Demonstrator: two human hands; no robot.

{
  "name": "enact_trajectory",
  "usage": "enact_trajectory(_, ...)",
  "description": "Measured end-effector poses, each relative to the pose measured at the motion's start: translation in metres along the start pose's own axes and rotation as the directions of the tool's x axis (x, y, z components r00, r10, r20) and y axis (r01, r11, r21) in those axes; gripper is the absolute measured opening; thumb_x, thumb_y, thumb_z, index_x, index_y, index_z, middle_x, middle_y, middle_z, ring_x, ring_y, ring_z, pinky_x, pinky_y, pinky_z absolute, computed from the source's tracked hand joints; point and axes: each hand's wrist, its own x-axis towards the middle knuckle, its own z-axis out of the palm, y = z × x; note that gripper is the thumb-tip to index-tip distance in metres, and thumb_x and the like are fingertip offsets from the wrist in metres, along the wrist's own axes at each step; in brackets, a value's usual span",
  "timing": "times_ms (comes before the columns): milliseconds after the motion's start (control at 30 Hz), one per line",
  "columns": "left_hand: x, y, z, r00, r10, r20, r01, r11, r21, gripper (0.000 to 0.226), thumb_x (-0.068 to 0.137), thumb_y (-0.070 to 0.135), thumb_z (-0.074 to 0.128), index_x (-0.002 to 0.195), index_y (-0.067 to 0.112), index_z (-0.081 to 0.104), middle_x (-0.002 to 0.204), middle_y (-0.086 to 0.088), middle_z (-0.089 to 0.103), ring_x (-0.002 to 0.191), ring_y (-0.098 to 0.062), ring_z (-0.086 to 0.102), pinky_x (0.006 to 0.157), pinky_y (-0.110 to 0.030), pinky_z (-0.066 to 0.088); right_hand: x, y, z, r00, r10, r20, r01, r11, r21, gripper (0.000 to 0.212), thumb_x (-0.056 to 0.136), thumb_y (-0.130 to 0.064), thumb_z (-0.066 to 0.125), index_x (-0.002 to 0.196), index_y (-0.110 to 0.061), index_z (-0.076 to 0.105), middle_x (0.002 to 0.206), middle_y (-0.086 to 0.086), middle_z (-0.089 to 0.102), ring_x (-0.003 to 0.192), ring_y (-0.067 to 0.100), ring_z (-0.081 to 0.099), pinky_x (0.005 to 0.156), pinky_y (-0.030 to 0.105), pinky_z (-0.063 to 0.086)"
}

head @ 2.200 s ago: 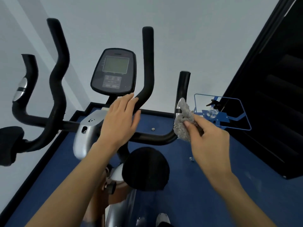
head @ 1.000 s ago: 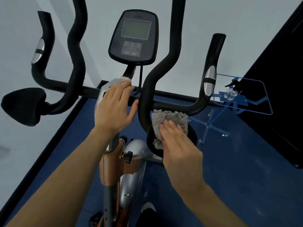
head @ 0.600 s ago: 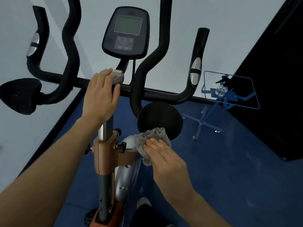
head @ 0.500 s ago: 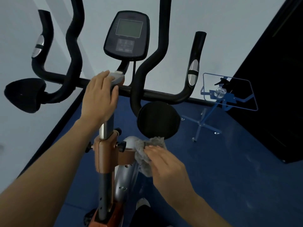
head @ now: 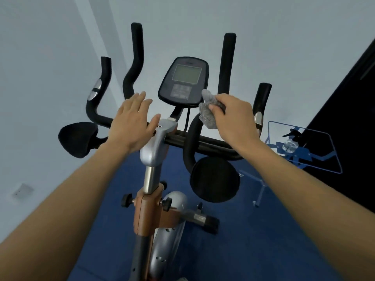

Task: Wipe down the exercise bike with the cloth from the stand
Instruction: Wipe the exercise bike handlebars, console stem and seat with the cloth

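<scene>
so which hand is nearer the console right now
Right. The right hand, holding the cloth, is at the console's lower right edge, the cloth about touching it. The left hand is open, lower and off to its left, above the handlebar.

Both forearms reach forward. The left hand (head: 132,122) is held flat, fingers straight, thumb out. The right hand (head: 233,120) pinches a bunched grey cloth (head: 207,116).
</scene>
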Motion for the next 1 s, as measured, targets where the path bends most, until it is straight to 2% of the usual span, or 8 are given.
enact_trajectory(233, -0.005, 0.001, -0.014, 0.993, -0.073, 0.094, 0.064, 0.993, 0.097, 0.057, 0.097, 0.042, 0.032, 0.145, 0.01, 0.025, 0.156, -0.009, 0.015, 0.144, -0.022, 0.007, 0.117, -0.037, 0.005, 0.025, 0.003, 0.013, 0.989, -0.074, 0.129, 0.076, 0.997, -0.012, 0.022, 0.091, -0.016, 0.051, 0.076, -0.002, 0.059, 0.066, 0.006, 0.057, 0.06, 0.02, 0.048, 0.054, 0.03, 0.036)
enact_trajectory(367, -0.027, 0.0, -0.04, 0.98, -0.182, 0.082, 0.166, 0.971, 0.172, 0.059, 0.097, 0.045, 0.029, 0.146, 0.013, 0.022, 0.156, -0.007, 0.013, 0.144, -0.021, 0.005, 0.117, -0.036, 0.002, 0.034, -0.006, 0.013, 0.968, -0.159, 0.196, 0.154, 0.987, 0.037, 0.024, 0.09, -0.015, 0.052, 0.069, -0.005, 0.056, 0.06, 0.001, 0.052, 0.059, 0.018, 0.048, 0.052, 0.03, 0.035)
enact_trajectory(467, -0.063, 0.005, -0.064, 0.95, -0.31, 0.045, 0.293, 0.931, 0.22, 0.058, 0.098, 0.044, 0.028, 0.147, 0.014, 0.019, 0.156, -0.006, 0.012, 0.144, -0.021, 0.003, 0.117, -0.036, 0.002, 0.033, -0.022, 0.012, 0.933, -0.254, 0.253, 0.24, 0.967, 0.088, 0.02, 0.09, -0.015, 0.052, 0.077, -0.003, 0.061, 0.069, 0.007, 0.059, 0.066, 0.022, 0.052, 0.059, 0.033, 0.04)
enact_trajectory(567, -0.115, 0.016, -0.085, 0.893, -0.45, 0.022, 0.428, 0.862, 0.271, 0.06, 0.097, 0.045, 0.027, 0.147, 0.014, 0.016, 0.156, -0.005, 0.015, 0.144, -0.021, 0.004, 0.117, -0.035, 0.001, 0.019, -0.041, 0.015, 0.875, -0.364, 0.319, 0.33, 0.931, 0.158, 0.018, 0.089, -0.017, 0.054, 0.086, -0.003, 0.065, 0.078, 0.011, 0.066, 0.073, 0.025, 0.056, 0.066, 0.035, 0.045)
enact_trajectory(700, -0.195, 0.034, -0.109, 0.786, -0.618, 0.02, 0.577, 0.744, 0.338, 0.06, 0.098, 0.046, 0.024, 0.148, 0.015, 0.014, 0.156, -0.005, 0.015, 0.144, -0.02, 0.005, 0.118, -0.035, 0.001, -0.02, -0.07, 0.018, 0.768, -0.493, 0.41, 0.412, 0.869, 0.272, 0.018, 0.089, -0.02, 0.053, 0.082, -0.007, 0.064, 0.075, 0.008, 0.065, 0.073, 0.024, 0.057, 0.067, 0.036, 0.047)
enact_trajectory(833, -0.275, 0.052, -0.133, 0.669, -0.743, -0.012, 0.691, 0.616, 0.378, 0.06, 0.098, 0.045, 0.025, 0.148, 0.015, 0.014, 0.156, -0.005, 0.013, 0.144, -0.02, 0.004, 0.118, -0.035, 0.001, -0.065, -0.102, 0.021, 0.672, -0.559, 0.485, 0.429, 0.828, 0.36, 0.02, 0.09, -0.021, 0.054, 0.079, -0.007, 0.063, 0.07, 0.005, 0.062, 0.07, 0.022, 0.055, 0.062, 0.032, 0.043)
enact_trajectory(933, -0.331, 0.067, -0.152, 0.605, -0.796, -0.033, 0.738, 0.544, 0.4, 0.059, 0.097, 0.046, 0.026, 0.147, 0.015, 0.016, 0.156, -0.006, 0.013, 0.144, -0.021, 0.005, 0.117, -0.036, 0.002, -0.098, -0.134, 0.022, 0.607, -0.603, 0.518, 0.428, 0.797, 0.427, 0.028, 0.089, -0.02, 0.055, 0.062, -0.013, 0.053, 0.058, 0.001, 0.053, 0.058, 0.018, 0.049, 0.05, 0.029, 0.035)
enact_trajectory(1000, -0.366, 0.074, -0.167, 0.573, -0.817, -0.059, 0.758, 0.502, 0.416, 0.058, 0.097, 0.046, 0.026, 0.147, 0.016, 0.017, 0.156, -0.006, 0.013, 0.144, -0.021, 0.005, 0.117, -0.036, 0.002, -0.122, -0.158, 0.021, 0.576, -0.627, 0.524, 0.429, 0.778, 0.459, 0.025, 0.089, -0.019, 0.055, 0.066, -0.009, 0.057, 0.059, 0.002, 0.054, 0.06, 0.02, 0.05, 0.051, 0.03, 0.038)
